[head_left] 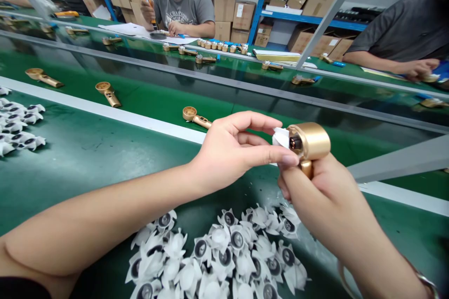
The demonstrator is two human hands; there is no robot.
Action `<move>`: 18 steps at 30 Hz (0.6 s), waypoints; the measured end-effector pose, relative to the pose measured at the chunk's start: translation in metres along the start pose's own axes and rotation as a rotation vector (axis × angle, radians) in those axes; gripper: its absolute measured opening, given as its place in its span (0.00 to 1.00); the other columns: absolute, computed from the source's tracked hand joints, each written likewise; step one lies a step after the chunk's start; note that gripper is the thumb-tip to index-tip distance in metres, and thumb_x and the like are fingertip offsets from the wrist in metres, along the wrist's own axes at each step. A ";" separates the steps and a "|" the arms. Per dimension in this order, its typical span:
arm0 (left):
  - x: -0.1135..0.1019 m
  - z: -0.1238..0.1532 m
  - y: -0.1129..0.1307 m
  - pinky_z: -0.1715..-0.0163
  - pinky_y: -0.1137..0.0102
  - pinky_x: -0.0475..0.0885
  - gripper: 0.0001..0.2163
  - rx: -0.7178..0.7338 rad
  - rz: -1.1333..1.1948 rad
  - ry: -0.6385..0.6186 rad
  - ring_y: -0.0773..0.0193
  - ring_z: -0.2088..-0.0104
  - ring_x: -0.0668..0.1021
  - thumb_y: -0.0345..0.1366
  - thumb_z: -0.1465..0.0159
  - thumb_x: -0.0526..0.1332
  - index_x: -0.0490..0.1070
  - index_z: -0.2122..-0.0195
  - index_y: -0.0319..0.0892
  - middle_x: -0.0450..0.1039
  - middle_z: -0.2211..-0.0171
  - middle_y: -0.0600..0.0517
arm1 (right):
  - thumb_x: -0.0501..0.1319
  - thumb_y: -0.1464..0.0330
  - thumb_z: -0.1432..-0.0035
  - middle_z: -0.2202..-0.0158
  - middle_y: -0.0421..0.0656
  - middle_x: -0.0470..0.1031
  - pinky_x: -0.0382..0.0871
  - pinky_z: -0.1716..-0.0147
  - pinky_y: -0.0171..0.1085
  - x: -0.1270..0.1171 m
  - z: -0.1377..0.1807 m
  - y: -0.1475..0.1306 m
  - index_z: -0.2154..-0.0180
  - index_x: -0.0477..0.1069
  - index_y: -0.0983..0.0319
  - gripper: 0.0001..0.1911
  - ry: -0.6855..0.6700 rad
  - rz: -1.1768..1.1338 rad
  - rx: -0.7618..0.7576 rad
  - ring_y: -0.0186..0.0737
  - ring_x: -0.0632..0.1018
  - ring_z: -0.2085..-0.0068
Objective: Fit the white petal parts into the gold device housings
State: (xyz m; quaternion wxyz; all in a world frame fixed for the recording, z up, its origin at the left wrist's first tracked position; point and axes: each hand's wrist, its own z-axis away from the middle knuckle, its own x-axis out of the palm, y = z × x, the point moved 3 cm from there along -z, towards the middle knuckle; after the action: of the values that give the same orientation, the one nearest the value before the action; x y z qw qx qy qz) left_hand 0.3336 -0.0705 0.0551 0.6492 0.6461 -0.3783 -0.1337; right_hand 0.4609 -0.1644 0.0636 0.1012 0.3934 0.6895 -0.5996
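gold, satin-smooth fan body (317, 140), black motor (295, 143) in its round mouth | held in right hand (324, 182), wrapped round the handle (307, 168) | left hand (229, 149) pinches white impeller (281, 137) beside the motor, contact unclear

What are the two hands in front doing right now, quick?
Left hand: closed, pinching a small white bladed piece between thumb and fingers.
Right hand: closed, holding a gold fan body.

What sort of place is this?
Probably a factory assembly line: gold-coloured housings lie spaced along what looks like a green conveyor, white bladed parts are heaped on the bench, and cardboard boxes stand on blue shelves behind.
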 end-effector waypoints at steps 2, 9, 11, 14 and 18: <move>0.000 0.000 -0.001 0.57 0.64 0.82 0.20 0.003 0.006 -0.008 0.59 0.64 0.85 0.37 0.52 0.79 0.75 0.61 0.42 0.82 0.68 0.54 | 0.58 0.68 0.37 0.84 0.35 0.63 0.54 0.94 0.30 0.001 0.000 0.003 0.72 0.60 0.56 0.11 -0.002 -0.006 0.017 0.30 0.61 0.88; -0.001 0.001 -0.003 0.56 0.64 0.82 0.18 0.049 -0.019 0.002 0.60 0.64 0.85 0.36 0.52 0.79 0.76 0.61 0.43 0.81 0.67 0.55 | 0.55 0.63 0.36 0.86 0.34 0.59 0.49 0.93 0.31 0.007 0.001 0.009 0.72 0.59 0.56 0.12 -0.157 -0.176 0.172 0.30 0.57 0.87; -0.001 0.002 -0.003 0.56 0.64 0.82 0.17 0.046 -0.026 0.006 0.60 0.64 0.85 0.35 0.51 0.78 0.76 0.62 0.43 0.81 0.68 0.55 | 0.55 0.62 0.36 0.86 0.34 0.59 0.49 0.92 0.32 0.008 0.000 0.009 0.72 0.59 0.56 0.12 -0.177 -0.179 0.173 0.31 0.58 0.87; -0.001 0.002 -0.003 0.56 0.63 0.82 0.17 0.019 -0.049 0.016 0.58 0.63 0.85 0.37 0.51 0.78 0.77 0.62 0.43 0.82 0.67 0.53 | 0.56 0.65 0.37 0.85 0.35 0.62 0.51 0.92 0.33 0.007 -0.001 0.008 0.71 0.60 0.56 0.09 -0.109 -0.071 0.095 0.31 0.59 0.87; -0.003 0.001 -0.004 0.55 0.63 0.82 0.17 -0.015 -0.049 -0.003 0.58 0.62 0.85 0.35 0.52 0.78 0.79 0.62 0.42 0.83 0.66 0.52 | 0.56 0.72 0.39 0.83 0.36 0.67 0.53 0.92 0.34 0.002 -0.003 0.008 0.68 0.63 0.55 0.06 0.013 0.148 -0.082 0.33 0.63 0.88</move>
State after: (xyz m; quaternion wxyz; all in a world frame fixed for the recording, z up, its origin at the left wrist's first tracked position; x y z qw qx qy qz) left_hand 0.3326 -0.0701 0.0503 0.6501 0.6500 -0.3624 -0.1534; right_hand 0.4656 -0.1610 0.0572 0.1567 0.4430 0.6830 -0.5592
